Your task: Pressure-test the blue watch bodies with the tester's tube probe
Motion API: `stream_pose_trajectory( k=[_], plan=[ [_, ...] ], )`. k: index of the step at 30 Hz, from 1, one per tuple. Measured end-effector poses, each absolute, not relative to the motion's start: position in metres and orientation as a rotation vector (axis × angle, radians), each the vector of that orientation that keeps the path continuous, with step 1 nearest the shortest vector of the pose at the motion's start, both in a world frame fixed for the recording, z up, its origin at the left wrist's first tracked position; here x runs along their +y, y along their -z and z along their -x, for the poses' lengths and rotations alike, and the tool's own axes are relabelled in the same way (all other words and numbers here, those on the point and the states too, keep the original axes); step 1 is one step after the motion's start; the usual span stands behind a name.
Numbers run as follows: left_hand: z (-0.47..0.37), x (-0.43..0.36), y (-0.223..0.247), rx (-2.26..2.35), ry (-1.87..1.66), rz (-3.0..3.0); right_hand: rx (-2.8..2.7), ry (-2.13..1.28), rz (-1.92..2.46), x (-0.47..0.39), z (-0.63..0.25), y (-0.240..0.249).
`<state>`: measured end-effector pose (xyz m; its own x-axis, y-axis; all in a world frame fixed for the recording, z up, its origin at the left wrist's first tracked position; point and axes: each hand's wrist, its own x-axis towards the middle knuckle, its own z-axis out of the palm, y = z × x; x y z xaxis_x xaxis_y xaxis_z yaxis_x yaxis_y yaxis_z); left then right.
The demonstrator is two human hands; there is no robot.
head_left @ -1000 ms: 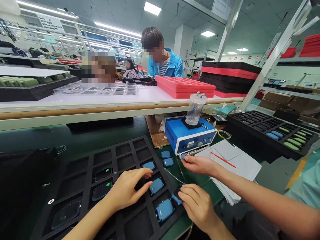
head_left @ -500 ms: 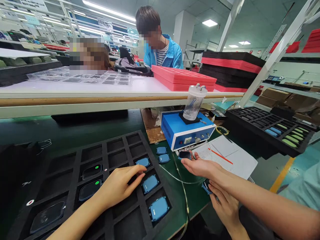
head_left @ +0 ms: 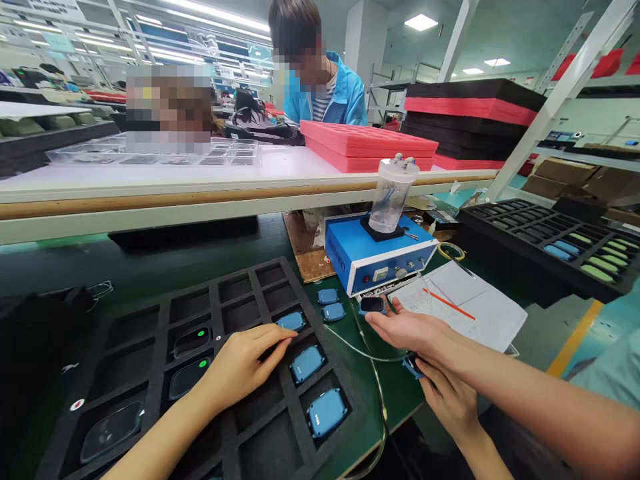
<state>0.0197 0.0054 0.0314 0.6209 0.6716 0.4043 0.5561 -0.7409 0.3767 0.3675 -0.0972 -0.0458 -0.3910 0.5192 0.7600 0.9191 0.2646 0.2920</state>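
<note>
My left hand [head_left: 250, 357] reaches over a black foam tray [head_left: 257, 293], thumb and fingertips pinched at the near edge of a blue watch case [head_left: 291, 321]. Two more blue watch cases, a middle one [head_left: 307, 364] and a near one [head_left: 327, 412], lie face down in pockets of the right column. My right hand [head_left: 450, 400], low on the right, grips a blue smartwatch [head_left: 413, 365] by its edge. Above it, another person's hand [head_left: 407, 330] holds a dark-screened blue smartwatch [head_left: 372, 305], and that forearm partly covers my right arm.
Two blue watch cases [head_left: 331, 311] lie beside the tray. Behind them stands a blue machine [head_left: 383, 250] with a clear cylinder [head_left: 393, 197]. Thin tubing [head_left: 363, 357] crosses the table. Papers [head_left: 465, 307] and a black tray [head_left: 540, 237] are to the right; a shelf [head_left: 225, 208] spans the back.
The camera view has shifted slightly, moving the tray and hands a little in the picture. My left hand stays at the same watch case; my right hand keeps hold of its smartwatch.
</note>
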Motion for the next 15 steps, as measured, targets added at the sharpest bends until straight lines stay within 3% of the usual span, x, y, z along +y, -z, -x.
stream_pose_trajectory(
  k=[5,8,10,15],
  plan=[
    [-0.022,0.003,-0.034,1.032,-0.750,-2.633,-2.309,0.826,1.326,-0.026,-0.361,0.017],
    [-0.022,0.004,-0.034,1.043,-0.731,-2.636,-2.200,-0.325,1.233,0.005,-0.357,-0.007],
    [-0.021,0.004,-0.034,1.043,-0.729,-2.637,-1.851,-0.848,1.202,0.010,-0.353,-0.017],
    [-0.018,0.005,-0.032,1.051,-0.745,-2.624,-1.246,-1.149,1.150,0.006,-0.341,-0.013]
  ],
)
